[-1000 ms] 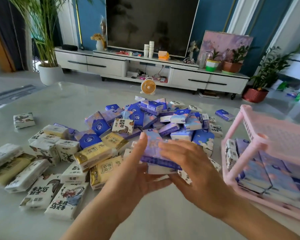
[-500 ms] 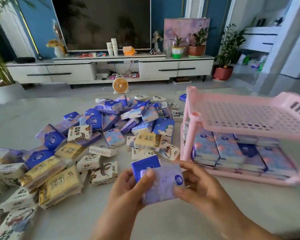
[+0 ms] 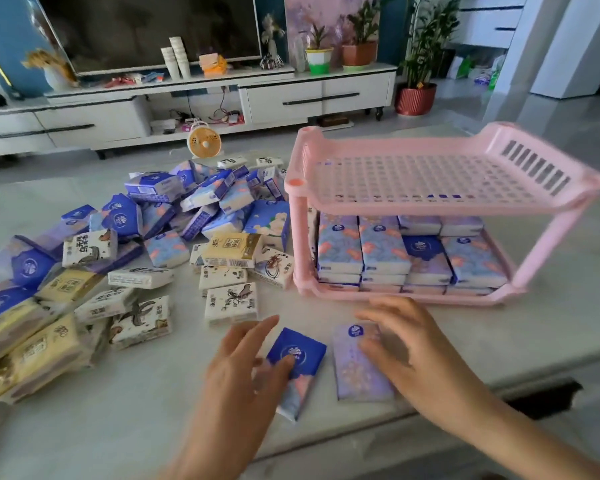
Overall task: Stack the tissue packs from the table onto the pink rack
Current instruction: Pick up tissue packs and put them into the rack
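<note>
Grip slack: left hand [image 3: 243, 375] touches a dark-blue wrapped tissue pack [image 3: 302, 351], right hand [image 3: 420, 351] seemingly rests on a lilac pack [image 3: 355, 375], on the pale table [image 3: 136, 427]. Pink plastic rack [image 3: 298, 244]: lower tier filled; heap [image 3: 201, 216] left to stack.

The top shelf [image 3: 430, 181] of the pink rack [image 3: 299, 237], at 1 o'clock, is left open (the lower shelf [image 3: 395, 296] is crammed with stacked packs [image 3: 409, 258]). 10 o'clock is blocked by the loose pile [image 3: 174, 230]; bare table [image 3: 551, 327] is found at 3 o'clock.

Two hands [image 3: 243, 372] [image 3: 416, 344], one pink rack [image 3: 298, 233], two near tissue packs [image 3: 300, 355] [image 3: 357, 372], dozens piled.
</note>
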A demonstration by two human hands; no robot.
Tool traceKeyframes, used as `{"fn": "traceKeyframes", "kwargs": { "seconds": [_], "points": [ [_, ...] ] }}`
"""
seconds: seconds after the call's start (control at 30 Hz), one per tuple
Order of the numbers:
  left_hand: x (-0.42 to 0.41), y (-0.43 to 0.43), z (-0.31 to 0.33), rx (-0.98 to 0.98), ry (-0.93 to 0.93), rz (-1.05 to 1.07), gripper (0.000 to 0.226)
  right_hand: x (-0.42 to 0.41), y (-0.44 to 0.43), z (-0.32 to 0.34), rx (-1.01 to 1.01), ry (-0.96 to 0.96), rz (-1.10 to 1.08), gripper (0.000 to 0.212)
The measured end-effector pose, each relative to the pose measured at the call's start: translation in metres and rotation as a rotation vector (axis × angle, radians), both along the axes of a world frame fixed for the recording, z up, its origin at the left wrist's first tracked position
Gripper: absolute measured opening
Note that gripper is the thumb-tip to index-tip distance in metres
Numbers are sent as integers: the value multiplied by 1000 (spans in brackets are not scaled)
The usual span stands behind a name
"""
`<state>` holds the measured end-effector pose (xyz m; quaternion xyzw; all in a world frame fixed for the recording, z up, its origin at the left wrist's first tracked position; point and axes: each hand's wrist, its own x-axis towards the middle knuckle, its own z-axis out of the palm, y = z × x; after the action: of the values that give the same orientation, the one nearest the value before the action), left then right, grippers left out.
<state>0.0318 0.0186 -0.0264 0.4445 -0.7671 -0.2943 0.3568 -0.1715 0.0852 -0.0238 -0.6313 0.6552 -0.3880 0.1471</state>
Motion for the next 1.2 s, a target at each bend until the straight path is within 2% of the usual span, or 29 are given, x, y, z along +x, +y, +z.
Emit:
{"fn": "traceKeyframes", "kwargs": {
  "seconds": [0.07, 0.17, 0.23, 0.33, 0.43, 0.57, 0.63, 0.77, 0.87, 0.97, 1.1, 1.2],
  "points": [
    [8, -5, 4, -125, -193, -171, 53, -5, 5, 0, 68, 83, 101, 59],
    [23, -18, 10, -11, -333, -481, 93, -12, 12, 1, 271, 107, 268, 65],
    [28, -25, 11, -7, -444, -560, 102, -15, 12, -4, 220, 186, 279, 71],
    [28, -31, 11, -56, -455, -587, 88, -14, 10, -2, 104, 170, 251, 73],
    [26, -30, 8, -129, -464, -568, 78, -17, 18, 5, -88, 211, 184, 63],
    [15, -9, 6, -321, -329, -394, 76, -41, 37, 21, -325, 300, -97, 59],
    [-4, 12, 14, -376, -243, -403, 76, -57, 42, 26, -375, 401, -263, 58],
    [-65, 27, 33, -469, -80, -398, 73, -74, 35, 25, -312, 630, -367, 63],
    [-114, 18, 43, -490, 63, -386, 70, -76, 28, 22, -290, 610, -416, 65],
    [-150, 4, 47, -492, 158, -386, 68, -78, 15, 14, -256, 525, -445, 77],
    [-167, -9, 34, -548, 18, -426, 70, -79, 8, 5, -198, 640, -536, 64],
    [-169, -17, 28, -575, -63, -393, 68, -80, 9, 1, -225, 610, -556, 52]
  ]
}}
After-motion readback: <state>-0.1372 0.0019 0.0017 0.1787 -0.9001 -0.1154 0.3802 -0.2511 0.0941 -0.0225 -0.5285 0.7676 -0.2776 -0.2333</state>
